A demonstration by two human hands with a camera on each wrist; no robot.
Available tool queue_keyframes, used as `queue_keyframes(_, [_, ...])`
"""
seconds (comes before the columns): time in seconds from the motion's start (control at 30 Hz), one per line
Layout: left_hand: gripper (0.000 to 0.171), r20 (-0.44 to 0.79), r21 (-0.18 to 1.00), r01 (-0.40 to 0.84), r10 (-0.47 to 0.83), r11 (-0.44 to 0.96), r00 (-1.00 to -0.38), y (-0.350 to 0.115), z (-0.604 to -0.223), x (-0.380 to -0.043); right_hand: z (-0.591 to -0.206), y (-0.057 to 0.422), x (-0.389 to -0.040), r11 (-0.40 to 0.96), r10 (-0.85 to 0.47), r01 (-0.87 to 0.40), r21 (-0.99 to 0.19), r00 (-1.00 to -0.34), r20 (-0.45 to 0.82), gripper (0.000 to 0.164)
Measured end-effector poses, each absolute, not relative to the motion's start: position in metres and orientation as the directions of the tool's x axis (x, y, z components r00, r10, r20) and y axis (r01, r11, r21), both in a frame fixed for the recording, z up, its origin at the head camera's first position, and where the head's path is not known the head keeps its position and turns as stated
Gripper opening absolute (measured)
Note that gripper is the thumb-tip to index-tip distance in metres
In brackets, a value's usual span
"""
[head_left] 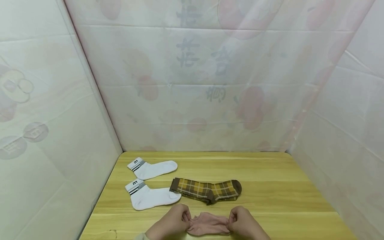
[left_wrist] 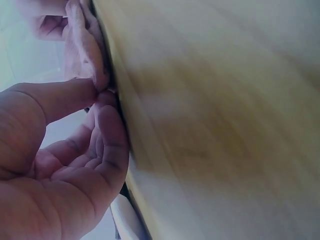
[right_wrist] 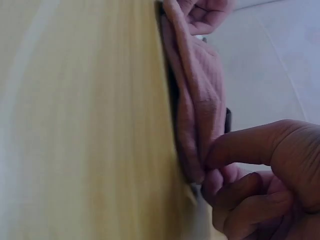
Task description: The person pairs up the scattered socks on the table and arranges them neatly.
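Note:
A pink sock (head_left: 208, 224) lies stretched sideways near the front edge of the table, between both hands. My left hand (head_left: 175, 220) pinches its left end between thumb and forefinger, as the left wrist view shows at the pink fabric (left_wrist: 82, 52). At the other end, my right hand (head_left: 244, 222) pinches the sock with thumb and fingertips. In the right wrist view the ribbed pink sock (right_wrist: 200, 90) looks folded in layers, low over the wood.
Behind the pink sock lie brown-and-yellow plaid socks (head_left: 207, 190), their cuff overlapping the toe of a white sock (head_left: 153, 197). Another white sock (head_left: 157, 169) lies farther back. Printed cloth walls (head_left: 195, 116) enclose the wooden table (head_left: 279, 186) at the back and sides.

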State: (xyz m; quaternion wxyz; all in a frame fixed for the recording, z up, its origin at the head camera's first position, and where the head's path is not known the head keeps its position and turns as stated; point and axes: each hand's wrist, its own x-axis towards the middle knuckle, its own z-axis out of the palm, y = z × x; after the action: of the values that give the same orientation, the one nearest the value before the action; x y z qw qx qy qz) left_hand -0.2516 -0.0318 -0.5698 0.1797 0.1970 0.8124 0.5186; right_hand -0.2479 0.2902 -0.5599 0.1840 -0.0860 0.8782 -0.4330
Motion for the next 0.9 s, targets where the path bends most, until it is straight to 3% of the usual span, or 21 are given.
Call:
queue_keyframes(0.27, [0.007,-0.071,0.926,0.148,0.545,0.347,-0.835,-0.033,-0.566,-0.249,-0.540,0.291,-0.251,0.614,-0.384,-0.052,-0.788,-0.891,-0.240,0.017])
queue_keyframes(0.57, [0.012,-0.039,0.901,0.187,0.504,0.390,-0.863,-0.047,-0.559,-0.255,-0.534,0.280,-0.255,0.578,-0.382,-0.082,-0.812,-0.906,-0.181,0.014])
queue_keyframes(0.9, [0.016,0.028,0.838,0.223,0.368,0.499,-0.929,-0.084,-0.543,-0.268,-0.531,0.242,-0.276,0.563,-0.391,-0.136,-0.815,-0.913,-0.118,0.018])
